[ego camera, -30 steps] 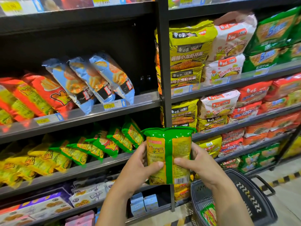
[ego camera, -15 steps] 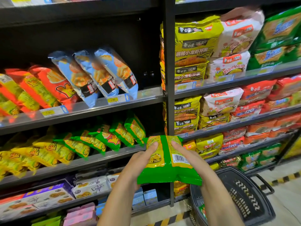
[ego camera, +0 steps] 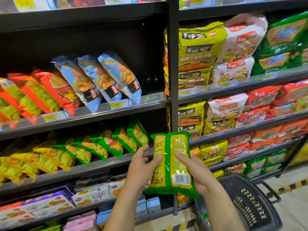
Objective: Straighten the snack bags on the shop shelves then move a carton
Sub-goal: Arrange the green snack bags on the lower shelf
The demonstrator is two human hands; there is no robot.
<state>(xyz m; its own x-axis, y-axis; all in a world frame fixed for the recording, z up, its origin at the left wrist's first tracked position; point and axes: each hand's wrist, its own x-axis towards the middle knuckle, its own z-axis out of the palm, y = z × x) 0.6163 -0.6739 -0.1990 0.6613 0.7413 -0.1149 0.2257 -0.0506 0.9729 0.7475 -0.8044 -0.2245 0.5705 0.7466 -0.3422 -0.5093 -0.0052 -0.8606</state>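
My fingers are hidden behind the green snack bag (ego camera: pixel 171 162), so only the thumbs show on its printed back. The basket (ego camera: pixel 250 205) is partly covered by my right arm, and the yellow bags (ego camera: pixel 33 162) far left are too blurred to count. I count three blue bags (ego camera: pixel 100 77) leaning on the upper shelf (ego camera: pixel 150 100) and, I think, five green shelf bags (ego camera: pixel 108 144) below. One bag is in my hands: left hand (ego camera: pixel 141 167) grips its left edge, right hand (ego camera: pixel 196 172) its right, upright, in front of the shelf post.
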